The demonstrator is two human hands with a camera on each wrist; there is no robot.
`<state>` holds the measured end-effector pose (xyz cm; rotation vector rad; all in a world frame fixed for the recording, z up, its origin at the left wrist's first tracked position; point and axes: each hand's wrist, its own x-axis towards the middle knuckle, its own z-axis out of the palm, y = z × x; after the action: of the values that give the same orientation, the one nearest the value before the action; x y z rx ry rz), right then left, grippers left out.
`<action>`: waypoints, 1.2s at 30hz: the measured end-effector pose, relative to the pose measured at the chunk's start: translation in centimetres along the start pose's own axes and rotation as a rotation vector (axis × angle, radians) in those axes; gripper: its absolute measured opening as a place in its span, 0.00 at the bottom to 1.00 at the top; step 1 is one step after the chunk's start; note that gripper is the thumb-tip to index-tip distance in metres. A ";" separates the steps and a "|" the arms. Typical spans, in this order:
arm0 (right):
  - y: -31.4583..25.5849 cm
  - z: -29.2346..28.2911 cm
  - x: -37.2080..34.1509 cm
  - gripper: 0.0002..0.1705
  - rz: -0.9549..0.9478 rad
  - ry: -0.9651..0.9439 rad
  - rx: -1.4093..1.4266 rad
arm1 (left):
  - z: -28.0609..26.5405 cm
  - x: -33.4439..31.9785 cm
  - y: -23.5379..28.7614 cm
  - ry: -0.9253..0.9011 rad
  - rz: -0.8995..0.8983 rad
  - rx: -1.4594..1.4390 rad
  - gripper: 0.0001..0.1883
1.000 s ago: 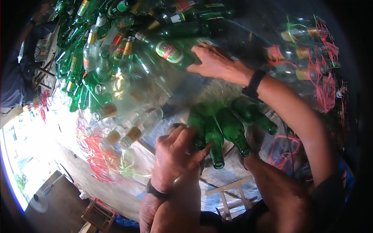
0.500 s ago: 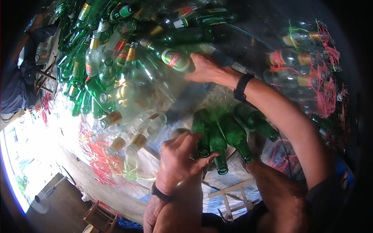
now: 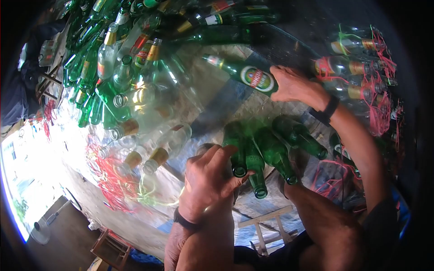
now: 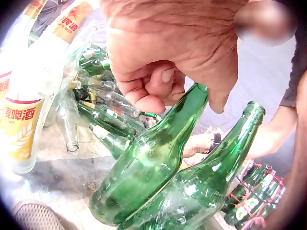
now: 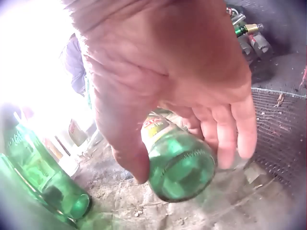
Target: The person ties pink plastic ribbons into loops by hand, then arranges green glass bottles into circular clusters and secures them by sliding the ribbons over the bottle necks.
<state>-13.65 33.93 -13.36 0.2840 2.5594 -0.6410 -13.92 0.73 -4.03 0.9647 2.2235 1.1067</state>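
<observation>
In the head view my right hand [image 3: 300, 88] grips the base end of a labelled green bottle [image 3: 257, 78], its neck pointing left above the ground sheet. The right wrist view shows thumb and fingers around that bottle's base [image 5: 181, 167]. My left hand [image 3: 207, 183] holds the neck of an unlabelled green bottle [image 3: 235, 147], with other green bottles [image 3: 273, 151] side by side to its right. In the left wrist view, the curled fingers and thumb of the left hand [image 4: 168, 52] are at that bottle's [image 4: 148, 158] mouth, which they partly hide.
A heap of green and clear bottles [image 3: 106, 58] lies at the upper left. Clear bottles tied with pink string [image 3: 379, 108] lie at the right. More clear bottles [image 3: 167, 144] and a tangle of string [image 3: 115, 185] are left of my left hand. A small wooden frame [image 3: 266, 221] stands below.
My right hand has moved right, drawing the labelled bottle away from the heap; its fingers, looser a second ago, are now around its base. My left hand stays at the bottle neck.
</observation>
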 end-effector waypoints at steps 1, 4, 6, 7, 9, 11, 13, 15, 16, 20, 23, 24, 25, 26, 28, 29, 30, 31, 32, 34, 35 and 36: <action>0.2 -0.4 -0.3 0.35 0.036 -0.119 -0.078 | 0.1 0.0 0.0 0.000 -0.003 -0.008 0.28; 0.5 0.9 -0.5 0.39 0.022 -0.078 -0.095 | 0.2 0.0 0.0 0.019 0.016 0.003 0.28; -0.2 2.1 0.3 0.40 -0.028 0.080 -0.032 | -0.2 0.1 0.4 -0.011 -0.019 -0.013 0.27; -0.9 2.4 1.8 0.41 -0.054 0.087 0.008 | -0.3 0.1 0.7 -0.038 -0.056 -0.030 0.26; -2.4 2.7 3.4 0.42 -0.068 0.087 0.047 | -0.3 0.2 1.1 -0.034 -0.053 -0.026 0.26; -3.4 3.0 4.2 0.41 -0.081 0.118 -0.015 | -0.2 0.2 1.1 -0.012 -0.045 -0.002 0.26; -3.4 2.2 5.2 0.40 -0.062 0.047 -0.003 | 0.0 0.1 1.0 -0.004 -0.042 -0.009 0.26; -3.1 1.8 5.4 0.36 -0.051 0.027 0.012 | 0.0 0.1 0.9 0.005 -0.040 -0.022 0.26; -2.7 1.6 5.0 0.36 -0.045 0.021 0.009 | 0.0 0.1 0.9 0.001 -0.042 -0.030 0.26; -1.6 0.5 2.4 0.24 -0.213 0.320 0.177 | -0.1 -0.1 1.1 0.023 -0.041 -0.008 0.26; -0.3 -0.5 -0.4 0.28 -0.186 0.377 0.239 | -0.1 -0.3 1.3 0.031 -0.054 0.004 0.25; 0.2 -0.4 -1.3 0.28 -0.187 0.375 0.236 | 0.0 -0.4 1.2 0.033 -0.055 0.001 0.25; 0.6 -0.3 -2.3 0.30 -0.230 0.418 0.257 | 0.1 -0.5 1.1 0.051 -0.054 -0.016 0.25; 0.9 -0.2 -3.3 0.33 -0.273 0.461 0.279 | 0.3 -0.6 1.1 0.068 -0.054 -0.034 0.25; 1.3 -0.5 -5.1 0.36 -0.276 0.391 0.276 | 0.6 -0.7 0.9 0.084 -0.049 -0.044 0.25; 1.8 -0.1 -5.7 0.37 -0.294 0.382 0.284 | 0.6 -0.8 0.9 0.098 -0.045 -0.050 0.25; 2.1 0.2 -6.2 0.39 -0.313 0.373 0.291 | 0.7 -0.9 0.7 0.098 -0.046 -0.053 0.25; 2.0 0.2 -6.7 0.38 -0.313 0.401 0.335 | 0.6 -0.9 0.6 0.090 -0.042 -0.029 0.27; 2.0 0.3 -7.1 0.38 -0.311 0.400 0.336 | 0.6 -1.0 0.5 0.082 -0.038 -0.006 0.30; 2.2 0.4 -7.5 0.38 -0.377 0.437 0.382 | 0.7 -1.0 0.6 0.091 -0.033 -0.004 0.30; 2.2 0.4 -7.7 0.38 -0.377 0.435 0.382 | 0.7 -1.0 0.6 0.101 -0.029 -0.003 0.30; 2.3 0.4 -7.9 0.38 -0.397 0.432 0.354 | 0.7 -1.0 0.8 0.101 -0.030 -0.004 0.30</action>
<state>-5.97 35.11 -10.58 0.0234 2.9298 -1.3111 -12.55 0.68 -3.64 0.8886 2.3076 1.1691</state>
